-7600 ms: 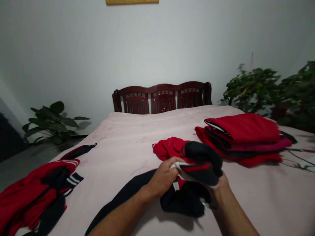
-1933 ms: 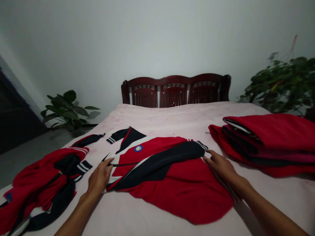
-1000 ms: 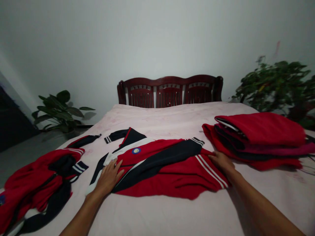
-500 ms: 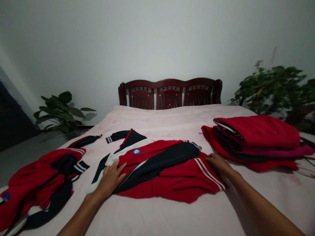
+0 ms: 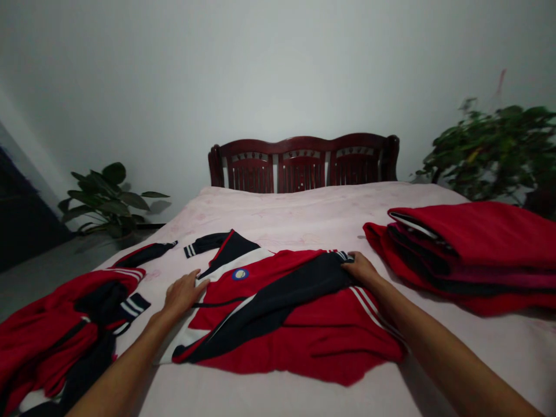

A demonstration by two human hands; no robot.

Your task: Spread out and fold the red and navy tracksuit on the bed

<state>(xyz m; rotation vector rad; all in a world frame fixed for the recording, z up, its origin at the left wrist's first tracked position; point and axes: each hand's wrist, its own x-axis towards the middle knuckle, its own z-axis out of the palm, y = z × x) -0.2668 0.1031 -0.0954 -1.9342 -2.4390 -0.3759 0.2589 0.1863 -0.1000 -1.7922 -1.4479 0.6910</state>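
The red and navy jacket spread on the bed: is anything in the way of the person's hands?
Nothing visible is: the left hand lies on the white-trimmed front edge of the red and navy jacket, and the right hand lies directly on its dark sleeve.

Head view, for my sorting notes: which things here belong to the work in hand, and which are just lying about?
In hand: left hand, right hand, red-and-black jacket.

Lying about: folded red stack, crumpled red jacket, bed, headboard, left plant, right plant.
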